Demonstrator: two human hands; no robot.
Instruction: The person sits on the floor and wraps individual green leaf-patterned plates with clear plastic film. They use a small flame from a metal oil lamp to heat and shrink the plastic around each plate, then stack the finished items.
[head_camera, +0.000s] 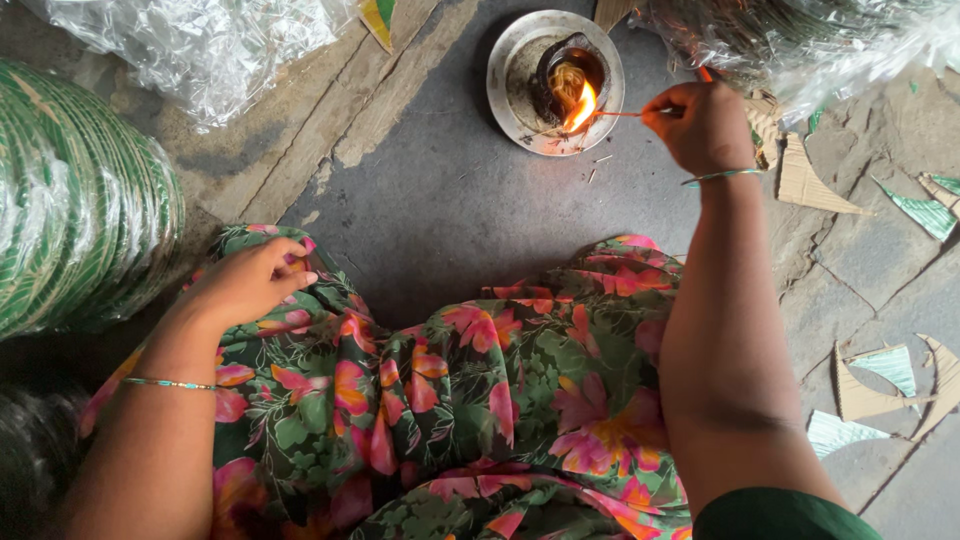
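Observation:
My right hand (700, 125) pinches a thin stick (618, 113) and holds its tip in the flame (582, 105) of a small dark oil lamp (568, 78). The lamp stands on a round metal plate (510, 75) on the grey stone floor. My left hand (250, 282) rests with fingers curled on my knee, on the flowered green and pink cloth (460, 400) over my lap. It holds nothing that I can see. Thin bangles circle both wrists.
A tall stack of green leaf-pattern plates in clear wrap (75, 200) lies at the left. Crumpled clear plastic bags (200, 45) fill the top left and top right. Cardboard and green paper scraps (880, 380) litter the floor at the right.

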